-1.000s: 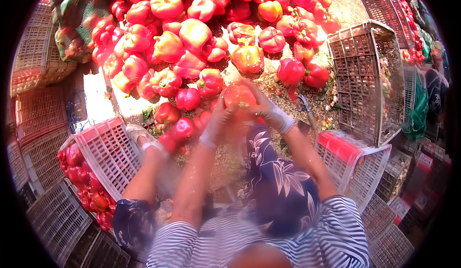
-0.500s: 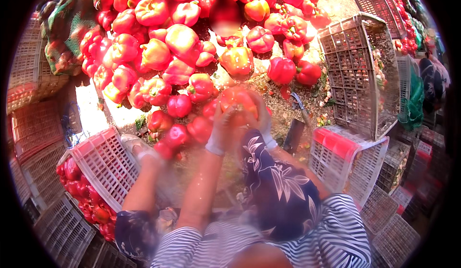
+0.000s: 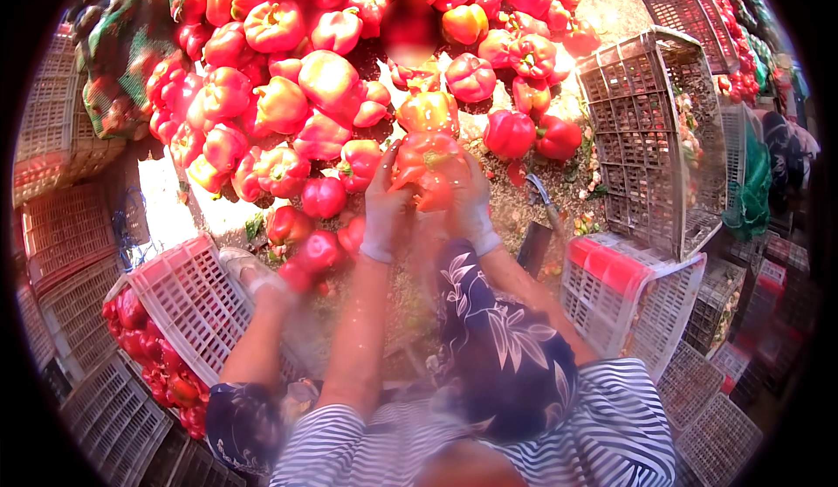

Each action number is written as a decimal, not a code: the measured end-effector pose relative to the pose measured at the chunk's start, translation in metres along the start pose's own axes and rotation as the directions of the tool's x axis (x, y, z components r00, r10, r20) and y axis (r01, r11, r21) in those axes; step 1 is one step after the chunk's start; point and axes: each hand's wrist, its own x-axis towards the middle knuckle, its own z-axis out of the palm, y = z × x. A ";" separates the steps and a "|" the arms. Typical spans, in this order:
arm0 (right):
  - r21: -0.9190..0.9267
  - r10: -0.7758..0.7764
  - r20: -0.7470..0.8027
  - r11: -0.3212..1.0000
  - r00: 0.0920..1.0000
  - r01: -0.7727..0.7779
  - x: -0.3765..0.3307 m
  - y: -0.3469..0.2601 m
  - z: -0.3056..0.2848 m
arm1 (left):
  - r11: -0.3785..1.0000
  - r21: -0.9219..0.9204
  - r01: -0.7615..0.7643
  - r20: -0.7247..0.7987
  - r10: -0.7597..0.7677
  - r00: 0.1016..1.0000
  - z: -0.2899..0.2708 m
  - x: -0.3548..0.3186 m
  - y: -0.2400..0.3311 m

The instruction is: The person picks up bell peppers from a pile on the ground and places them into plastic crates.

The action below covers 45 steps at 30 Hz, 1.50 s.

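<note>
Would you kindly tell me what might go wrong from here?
The red pepper, held between the left hand and right hand, might slip and bruise. What looks like a knife, lying on the ground to the right, could cut a carelessly reaching hand. The left shoe, close to loose peppers, might squash one.

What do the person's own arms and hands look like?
The left hand and right hand wear pale, whitish gloves with snug cuffs at the wrists. Above them, the forearms are uncovered up to short sleeves striped dark blue and white. No cables show.
</note>
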 end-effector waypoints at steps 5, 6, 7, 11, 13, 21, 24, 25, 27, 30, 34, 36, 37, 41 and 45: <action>0.019 0.010 0.203 1.000 0.979 -0.014 0.002 -0.025 -0.016 | 0.913 0.374 -0.164 0.240 0.076 0.968 -0.022 0.001 0.005; 0.037 0.033 0.230 0.998 0.973 -0.042 0.003 -0.030 -0.016 | 0.855 0.461 -0.238 0.258 0.128 0.958 -0.028 0.005 0.003; -0.045 0.006 0.242 0.999 0.970 0.005 0.005 -0.023 -0.018 | 0.783 0.540 -0.308 0.280 0.178 0.943 -0.035 0.009 0.002; -0.135 0.049 0.295 0.991 0.954 -0.009 0.005 -0.009 -0.023 | 0.830 0.499 -0.249 0.258 0.132 0.957 -0.043 0.010 -0.005; -0.157 0.054 0.277 0.988 0.959 -0.010 -0.001 -0.022 -0.023 | 0.890 0.416 -0.185 0.245 0.087 0.966 -0.038 0.007 -0.004; -0.341 -0.046 0.268 0.930 0.962 0.139 -0.010 -0.034 -0.012 | 0.923 0.384 -0.035 0.234 -0.061 0.970 -0.016 0.003 0.028; -0.298 0.089 0.322 0.954 0.943 0.011 -0.007 -0.031 -0.021 | 0.952 0.304 0.041 0.213 -0.110 0.971 -0.018 -0.003 0.028; -0.281 0.086 0.347 0.960 0.934 0.016 -0.006 -0.027 -0.023 | 0.961 0.269 0.068 0.194 -0.123 0.973 -0.022 -0.005 0.024; -0.164 0.157 0.376 0.981 0.913 -0.102 -0.002 -0.026 -0.023 | 0.976 0.193 0.096 0.197 -0.135 0.971 -0.031 0.000 0.018; -0.040 0.210 0.457 0.975 0.864 -0.216 0.011 -0.022 -0.031 | 0.980 0.075 0.185 0.218 -0.197 0.956 -0.034 0.002 0.016; 0.268 0.273 0.609 0.813 0.745 -0.517 0.030 -0.026 -0.040 | 0.933 -0.174 0.315 0.399 -0.226 0.889 -0.027 0.003 0.019; 0.439 0.274 0.642 0.635 0.716 -0.636 0.037 -0.015 -0.037 | 0.933 -0.196 0.301 0.384 -0.209 0.899 -0.025 0.004 0.012; 0.448 0.268 0.683 0.581 0.680 -0.679 0.041 -0.017 -0.038 | 0.922 -0.228 0.314 0.383 -0.211 0.899 -0.024 0.004 0.011; 0.328 0.289 0.755 0.610 0.588 -0.721 0.058 0.008 -0.055 | 0.871 -0.380 0.310 0.382 -0.157 0.911 -0.036 0.006 -0.014; -0.385 0.194 0.588 0.921 0.785 0.060 0.079 -0.001 -0.052 | 0.901 -0.395 0.181 0.239 -0.089 0.967 -0.041 0.016 -0.046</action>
